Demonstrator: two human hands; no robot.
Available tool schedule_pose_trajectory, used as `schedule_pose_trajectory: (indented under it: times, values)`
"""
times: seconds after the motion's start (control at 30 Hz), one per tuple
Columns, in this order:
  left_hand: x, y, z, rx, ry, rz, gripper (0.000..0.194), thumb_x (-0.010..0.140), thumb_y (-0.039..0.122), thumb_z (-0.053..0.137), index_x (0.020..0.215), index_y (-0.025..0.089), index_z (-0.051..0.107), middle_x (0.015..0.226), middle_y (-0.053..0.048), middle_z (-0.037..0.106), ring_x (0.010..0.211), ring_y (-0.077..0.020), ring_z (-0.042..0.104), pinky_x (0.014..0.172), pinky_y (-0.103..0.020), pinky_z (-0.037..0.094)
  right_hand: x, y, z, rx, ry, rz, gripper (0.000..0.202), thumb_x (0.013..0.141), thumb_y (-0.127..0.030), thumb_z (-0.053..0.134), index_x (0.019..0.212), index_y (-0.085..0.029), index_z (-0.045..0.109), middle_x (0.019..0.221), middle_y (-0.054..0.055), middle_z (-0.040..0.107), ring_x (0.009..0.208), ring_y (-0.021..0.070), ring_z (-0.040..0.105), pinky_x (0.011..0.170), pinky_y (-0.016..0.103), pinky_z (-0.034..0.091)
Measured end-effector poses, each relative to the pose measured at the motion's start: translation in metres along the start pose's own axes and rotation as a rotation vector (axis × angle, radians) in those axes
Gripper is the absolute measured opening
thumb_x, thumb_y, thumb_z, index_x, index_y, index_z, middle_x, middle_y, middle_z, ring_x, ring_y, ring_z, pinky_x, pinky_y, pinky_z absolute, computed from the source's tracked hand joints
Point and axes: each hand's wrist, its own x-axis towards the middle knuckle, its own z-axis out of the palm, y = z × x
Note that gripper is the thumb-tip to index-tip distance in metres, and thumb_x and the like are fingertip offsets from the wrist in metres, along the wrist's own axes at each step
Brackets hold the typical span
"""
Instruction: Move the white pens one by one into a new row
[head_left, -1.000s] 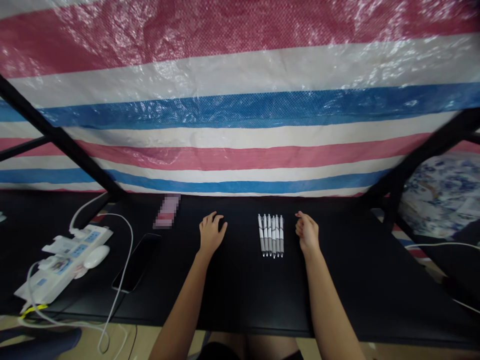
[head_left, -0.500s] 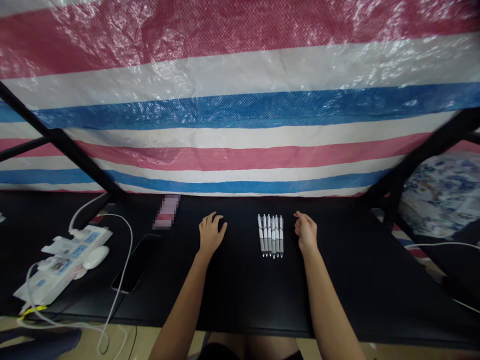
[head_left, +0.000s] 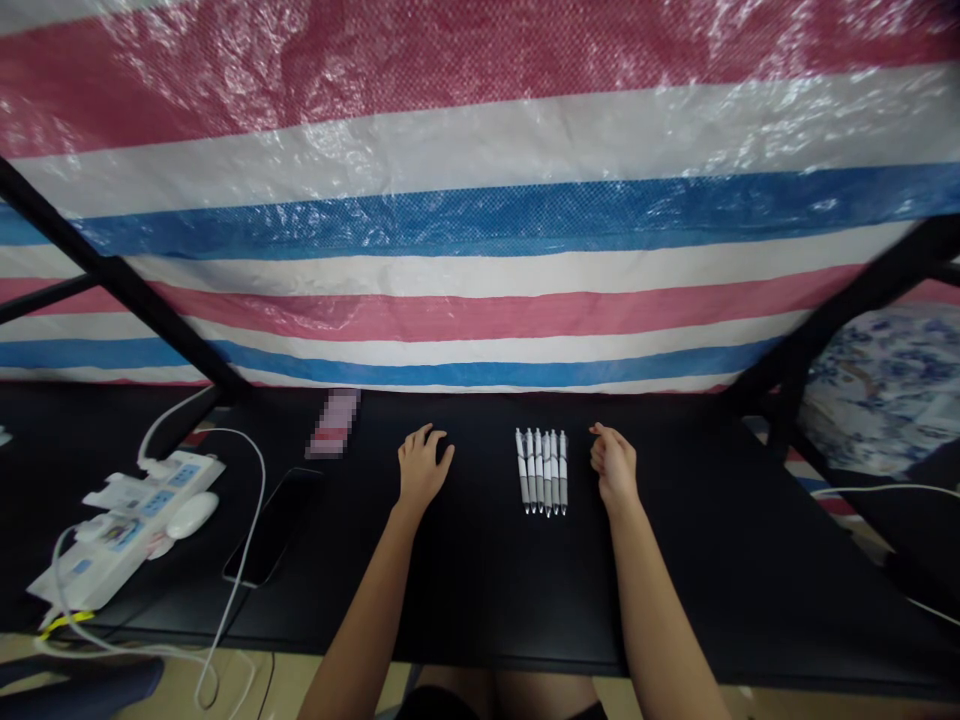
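Observation:
Several white click pens [head_left: 541, 470] with grey grips lie side by side in a row on the black table [head_left: 495, 590], their tips toward me. To the left of them my left hand [head_left: 424, 466] rests palm down, its fingers spread and slightly bent, touching no pen. My right hand [head_left: 615, 464] lies just right of the row, apart from it. Its fingers are curled into a loose fist, and I see no object in it.
At the left are a white power strip [head_left: 142, 525] with plugs and cables, a black phone [head_left: 271, 530] and a blurred pink item [head_left: 334, 424]. A striped plastic sheet [head_left: 480, 230] hangs behind the table between black frame bars [head_left: 180, 330]. A floral cloth item [head_left: 885, 390] is at far right.
My right hand has shifted very slightly to the right. My left hand and the pens stay where they were.

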Motion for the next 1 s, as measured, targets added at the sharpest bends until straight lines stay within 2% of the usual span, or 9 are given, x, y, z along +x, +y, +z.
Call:
schedule_pose_trajectory:
  times: [0.37,1.0]
  values:
    - [-0.0004,-0.0009,0.0005,-0.001,0.01,0.014,0.028,0.086,0.035,0.048,0.109,0.024,0.059,0.126,-0.009,0.054,0.118,-0.0278,0.044,0.094,-0.046,0.037,-0.0001,0.0002,0.0009,0.001,0.009,-0.009,0.032,0.059,-0.042,0.073,0.064,-0.016,0.056,0.038,-0.013,0.026,0.03,0.0003,0.018,0.029,0.015,0.009]
    - [-0.0004,-0.0015,0.0022,0.001,0.032,0.015,0.027,0.085,0.035,0.049,0.107,0.024,0.06,0.124,-0.009,0.054,0.116,-0.0272,0.045,0.093,-0.045,0.037,-0.0021,-0.0008,0.0014,0.023,0.001,-0.021,0.028,0.06,-0.038,0.071,0.065,-0.016,0.056,0.038,-0.013,0.027,0.031,0.0002,0.017,0.031,0.015,0.008]
